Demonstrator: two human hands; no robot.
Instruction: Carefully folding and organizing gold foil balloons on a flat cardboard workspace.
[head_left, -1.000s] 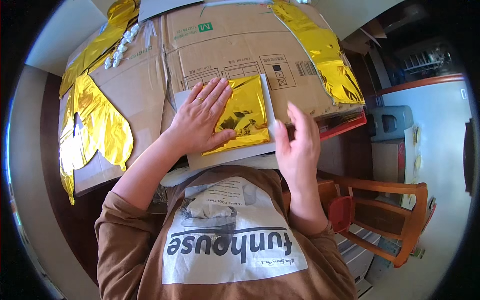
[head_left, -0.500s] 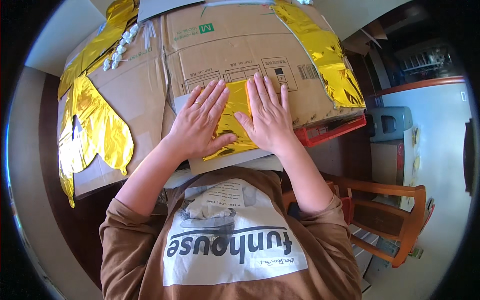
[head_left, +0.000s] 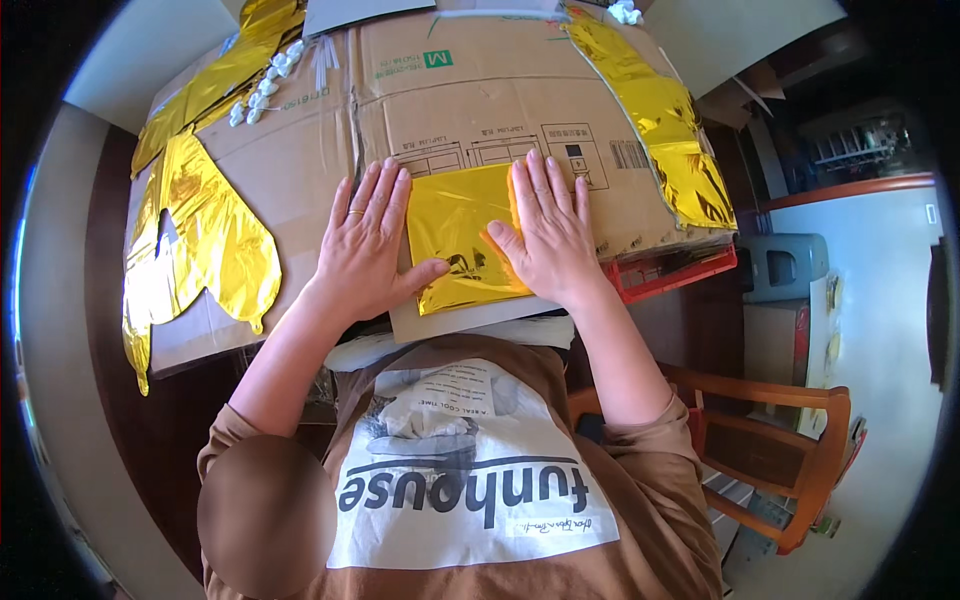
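A folded gold foil balloon [head_left: 455, 215] lies as a flat, shiny square on a pale grey board [head_left: 440, 327]. My left hand [head_left: 360, 245] is flat at its left side, fingers straight, with the thumb over the foil's lower left corner. My right hand [head_left: 550, 235] presses flat along the opposite edge, its fingers stretched out and its thumb pointing inward. The right edge of the foil is partly hidden under that hand. Neither hand grips anything.
Beneath everything is a large cardboard surface [head_left: 300, 190]. Unfolded gold foil balloons [head_left: 222, 240] lie along its left side, another gold foil piece [head_left: 665, 125] at the right. White ties [head_left: 265, 90] sit at the far left. A red crate [head_left: 675, 275] and wooden chair [head_left: 770, 440] stand right.
My left hand has slid left off most of the foil, uncovering more of the gold square. My right hand stays on the right edge. The view has shifted slightly.
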